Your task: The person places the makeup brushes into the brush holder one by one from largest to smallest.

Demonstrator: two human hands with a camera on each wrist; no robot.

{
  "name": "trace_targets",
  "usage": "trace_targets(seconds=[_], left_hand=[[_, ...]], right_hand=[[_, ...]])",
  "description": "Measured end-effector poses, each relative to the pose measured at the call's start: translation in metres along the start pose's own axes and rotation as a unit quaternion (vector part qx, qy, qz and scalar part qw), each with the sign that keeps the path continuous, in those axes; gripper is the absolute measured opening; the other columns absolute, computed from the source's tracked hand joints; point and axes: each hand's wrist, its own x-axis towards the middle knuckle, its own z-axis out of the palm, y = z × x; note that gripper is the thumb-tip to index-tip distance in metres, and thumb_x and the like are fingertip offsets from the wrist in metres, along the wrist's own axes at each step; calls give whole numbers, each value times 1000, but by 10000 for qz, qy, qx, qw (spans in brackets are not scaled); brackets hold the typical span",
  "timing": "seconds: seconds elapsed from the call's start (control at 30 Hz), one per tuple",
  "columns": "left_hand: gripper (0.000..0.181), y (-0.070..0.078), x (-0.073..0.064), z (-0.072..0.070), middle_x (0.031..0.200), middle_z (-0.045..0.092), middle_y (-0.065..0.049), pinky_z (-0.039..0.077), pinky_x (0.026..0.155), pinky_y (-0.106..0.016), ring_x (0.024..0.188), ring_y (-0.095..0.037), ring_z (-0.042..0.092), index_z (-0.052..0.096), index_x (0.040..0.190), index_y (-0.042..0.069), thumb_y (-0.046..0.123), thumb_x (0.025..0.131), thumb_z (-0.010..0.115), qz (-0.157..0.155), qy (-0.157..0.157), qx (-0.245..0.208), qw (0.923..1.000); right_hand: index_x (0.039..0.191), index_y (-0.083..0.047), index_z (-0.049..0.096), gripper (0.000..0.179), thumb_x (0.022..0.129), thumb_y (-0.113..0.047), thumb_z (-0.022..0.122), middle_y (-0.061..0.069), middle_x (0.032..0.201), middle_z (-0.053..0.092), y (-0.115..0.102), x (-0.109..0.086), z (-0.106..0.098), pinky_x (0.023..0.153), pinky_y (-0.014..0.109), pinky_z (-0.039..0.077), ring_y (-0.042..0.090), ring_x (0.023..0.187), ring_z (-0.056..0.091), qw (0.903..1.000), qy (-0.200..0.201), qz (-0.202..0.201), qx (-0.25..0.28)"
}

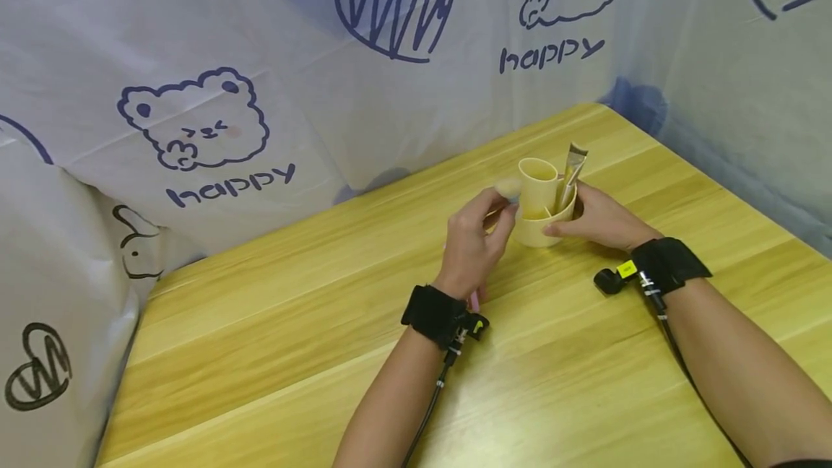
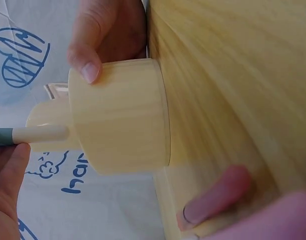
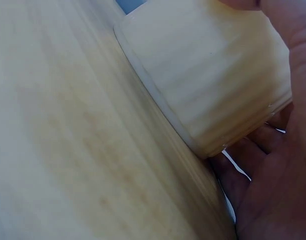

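Observation:
A cream holder (image 1: 538,233) with a tall round tube and a lower outer cup stands upright on the wooden table. My right hand (image 1: 607,217) grips its right side, thumb in front. In the left wrist view, my left hand (image 2: 7,192) pinches a makeup brush (image 2: 40,133) with a white and teal handle. Its pale bristles (image 1: 507,187) point up and left in the head view. The handle's lower end is at the lower cup's rim; whether it is inside, I cannot tell. A flat-tipped brush (image 1: 575,157) with a metallic neck stands in the holder's right compartment.
Pink objects (image 2: 217,195) lie on the table (image 1: 260,338) near my left wrist, mostly hidden by it in the head view. Behind the table hangs a white cloth (image 1: 390,114) with bear and heart drawings. Cabled black bands (image 1: 669,266) circle both wrists.

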Motion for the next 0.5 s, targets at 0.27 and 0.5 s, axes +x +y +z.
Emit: trace_targets(seconds=[0.27, 0.5], left_hand=[[23, -4, 1, 4, 116, 75, -21, 56, 99, -17, 111, -28, 75, 68, 123, -4, 6, 103, 60, 271, -27, 103, 9996], [24, -9, 0, 7, 118, 75, -17, 56, 100, -17, 113, -25, 74, 72, 123, 0, 10, 104, 61, 263, -296, 315, 9987]], right_hand=[[163, -11, 23, 93, 91, -28, 81, 20, 159, 42, 1, 1, 0, 121, 58, 36, 39, 146, 45, 10000, -10, 37, 2], [164, -13, 23, 94, 91, -28, 81, 18, 163, 38, 2, 0, 0, 123, 60, 35, 39, 150, 42, 9999, -20, -26, 101]])
